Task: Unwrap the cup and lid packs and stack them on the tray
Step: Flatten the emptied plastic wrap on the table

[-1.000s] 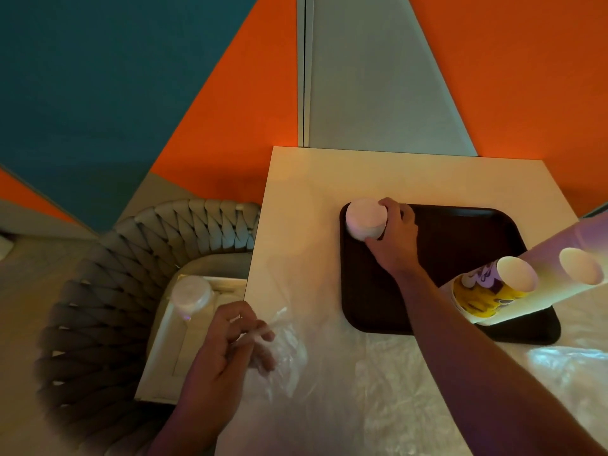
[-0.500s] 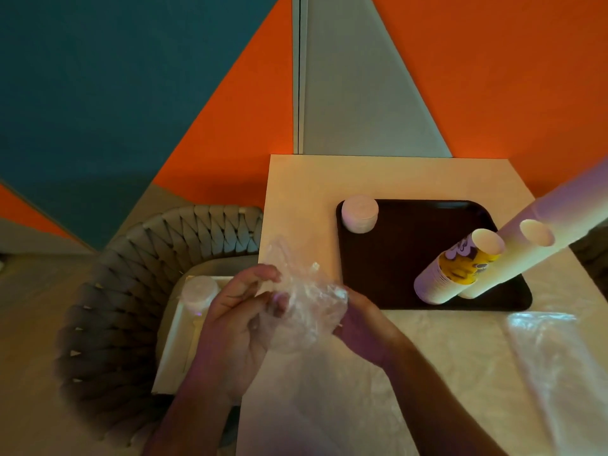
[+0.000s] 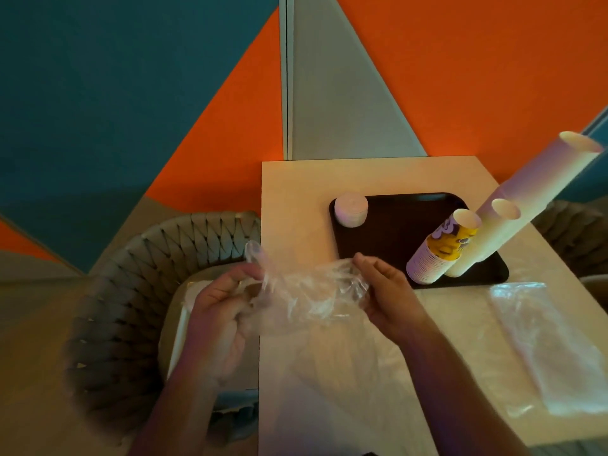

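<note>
You pinch the crumpled clear wrapper (image 3: 309, 291) between your left hand (image 3: 220, 311) and right hand (image 3: 385, 291), just in front of the dark tray (image 3: 394, 232). On the tray: a white lid stack (image 3: 351, 209) far-left, yellow-and-purple printed cups (image 3: 441, 248) and plain cup stacks (image 3: 513, 205) right; the print is unreadable.

No legible text; printed cups (image 3: 442, 250) indecipherable.

A single head-worn camera looks forward and steeply down, close over the near edge of the table (image 3: 378, 179); the far edge meets the wall (image 3: 460, 77) at mid-frame.
</note>
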Demonstrator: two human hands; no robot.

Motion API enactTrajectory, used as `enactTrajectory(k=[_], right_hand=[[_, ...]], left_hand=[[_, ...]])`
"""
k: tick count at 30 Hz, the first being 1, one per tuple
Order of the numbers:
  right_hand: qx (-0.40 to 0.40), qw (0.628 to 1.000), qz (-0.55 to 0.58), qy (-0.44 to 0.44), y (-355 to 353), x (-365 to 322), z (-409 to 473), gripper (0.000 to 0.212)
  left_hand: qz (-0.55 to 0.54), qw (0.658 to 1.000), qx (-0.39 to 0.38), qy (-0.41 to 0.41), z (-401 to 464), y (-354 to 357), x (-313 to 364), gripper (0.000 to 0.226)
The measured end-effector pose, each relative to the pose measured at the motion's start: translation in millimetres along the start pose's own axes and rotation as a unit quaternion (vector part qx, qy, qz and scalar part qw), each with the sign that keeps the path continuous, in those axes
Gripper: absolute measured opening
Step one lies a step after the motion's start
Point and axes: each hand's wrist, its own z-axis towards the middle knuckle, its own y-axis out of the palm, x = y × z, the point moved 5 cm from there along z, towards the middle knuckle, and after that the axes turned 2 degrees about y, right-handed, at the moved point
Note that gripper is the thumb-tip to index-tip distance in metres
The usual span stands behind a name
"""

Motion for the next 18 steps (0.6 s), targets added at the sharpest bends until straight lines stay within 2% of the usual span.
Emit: enactTrajectory(k=[2, 3, 5, 6, 8, 11, 14, 18], right_hand=[[0.024, 0.995, -0.075, -0.058, -4.4, -14.3, -8.1, 0.022], [0.029, 0.987, -0.129, -0.09, -4.6, -21.7, -12.4, 0.024], [0.026, 0.964, -0.225, -0.141, -2.2, -32.6, -20.3, 0.024], [0.022, 0.954, -0.256, -0.153, -0.7, -36.6, -23.4, 0.02], [0.018, 0.942, -0.291, -0.168, 0.8, -43.8, -30.1, 0.014], [0.043, 0.941, -0.279, -0.188, -9.6, -52.1, -36.4, 0.016], [0.086, 0.951, -0.218, -0.201, -30.5, -58.5, -40.8, 0.017], [0.085, 0.961, -0.161, -0.209, -40.9, -58.8, -45.0, 0.018]], left_hand=[[0.041, 0.998, -0.028, -0.026, -5.0, -1.6, 2.2, 0.041], [0.058, 0.996, -0.051, -0.055, -5.3, -2.5, 0.0, 0.043], [0.135, 0.983, -0.082, -0.092, -3.5, -3.2, -2.3, 0.068], [0.179, 0.975, -0.092, -0.092, -1.6, 0.1, -1.9, 0.072], [0.241, 0.965, -0.089, -0.056, 3.5, 10.2, 1.3, 0.056], [0.247, 0.968, -0.041, -0.002, 10.7, 16.4, 5.1, 0.021], [0.183, 0.983, -0.023, 0.003, 11.7, 17.8, 4.4, 0.015], [0.153, 0.988, -0.02, 0.022, 9.6, 26.8, 3.8, 0.012]])
